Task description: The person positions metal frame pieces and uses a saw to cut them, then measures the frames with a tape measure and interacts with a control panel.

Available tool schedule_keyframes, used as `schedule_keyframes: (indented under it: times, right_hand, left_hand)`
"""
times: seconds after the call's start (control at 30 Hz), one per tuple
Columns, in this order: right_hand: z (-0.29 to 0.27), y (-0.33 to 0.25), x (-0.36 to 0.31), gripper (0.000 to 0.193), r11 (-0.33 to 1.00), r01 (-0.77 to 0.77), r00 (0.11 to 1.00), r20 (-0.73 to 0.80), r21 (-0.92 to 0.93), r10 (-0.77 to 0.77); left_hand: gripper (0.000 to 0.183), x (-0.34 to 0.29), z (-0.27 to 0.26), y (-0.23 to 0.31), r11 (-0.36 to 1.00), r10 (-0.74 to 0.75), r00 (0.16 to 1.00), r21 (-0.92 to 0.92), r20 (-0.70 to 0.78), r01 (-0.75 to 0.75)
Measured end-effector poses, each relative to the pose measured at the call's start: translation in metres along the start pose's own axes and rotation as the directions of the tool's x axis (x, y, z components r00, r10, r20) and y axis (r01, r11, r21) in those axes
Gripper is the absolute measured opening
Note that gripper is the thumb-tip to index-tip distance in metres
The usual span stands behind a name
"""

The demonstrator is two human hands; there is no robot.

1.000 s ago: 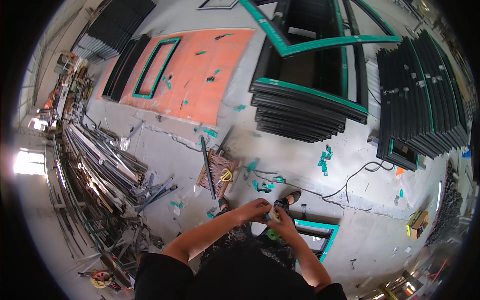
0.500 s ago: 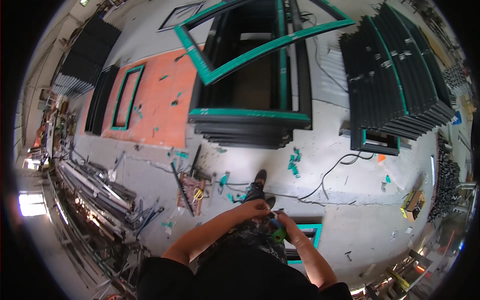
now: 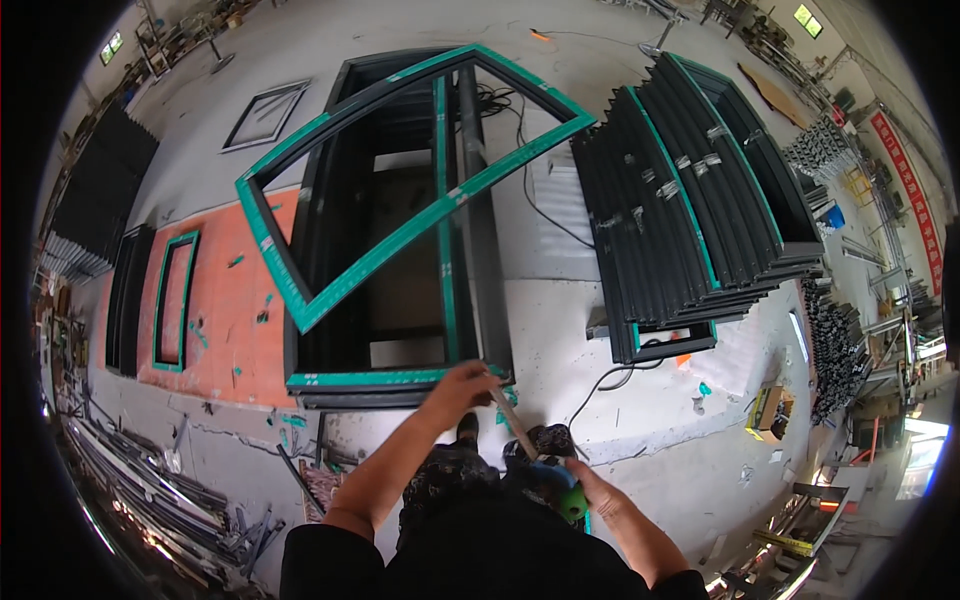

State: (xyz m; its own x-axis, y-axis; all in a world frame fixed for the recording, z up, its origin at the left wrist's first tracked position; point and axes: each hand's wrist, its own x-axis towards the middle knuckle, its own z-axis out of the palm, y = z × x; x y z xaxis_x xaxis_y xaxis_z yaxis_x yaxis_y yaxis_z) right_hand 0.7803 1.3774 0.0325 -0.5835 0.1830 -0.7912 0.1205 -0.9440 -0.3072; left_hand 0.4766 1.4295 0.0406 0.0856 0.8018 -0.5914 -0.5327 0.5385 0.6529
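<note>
Between my hands runs a taut, pale strip (image 3: 515, 422) that looks like tape. My left hand (image 3: 460, 390) pinches its far end, close to the near right corner of a stack of black frames (image 3: 345, 379) faced with green film. Near my lap my right hand (image 3: 598, 490) is closed around a blue and green tape roll (image 3: 572, 503), where the strip begins. The fingers partly cover the roll. Across the top of the stack lies a separate green-faced frame (image 3: 395, 248), set at an angle.
To the right leans a dense row of black frames (image 3: 640, 215). An orange sheet (image 3: 225, 300) with a small green frame (image 3: 175, 300) lies left. Metal bars (image 3: 150, 490) are piled lower left. A cable (image 3: 590, 390) crosses the floor near an open carton (image 3: 772, 414).
My left hand has moved forward and left, away from the right, drawing out a length of strip. The view has shifted and the frame stack is now closer to me.
</note>
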Motion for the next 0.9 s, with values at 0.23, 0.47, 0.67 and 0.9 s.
schedule_keyframes:
  times: [0.23,0.47,0.67,0.9]
  right_hand:
    - [-0.029,-0.122,0.020,0.075,0.913,0.032,0.961,0.263,-0.406,0.083]
    - [-0.095,-0.238,0.040,0.073,0.711,0.077,0.879,0.384,-0.699,0.282]
    - [-0.104,-0.312,0.007,0.043,0.759,0.006,0.955,0.230,-0.650,0.189]
    - [-0.121,-0.387,0.016,0.043,0.783,0.105,0.917,0.363,-0.613,0.162]
  left_hand:
    - [0.008,0.082,-0.065,0.103,0.819,0.573,0.764,0.235,-0.296,-0.523]
    - [0.010,0.131,0.033,0.186,0.828,0.467,0.764,-0.084,-0.446,-0.555]
    - [0.011,0.176,0.099,0.213,0.796,0.508,0.697,-0.033,-0.506,-0.605]
    - [0.012,0.244,0.128,0.260,0.802,0.552,0.700,0.061,-0.453,-0.594]
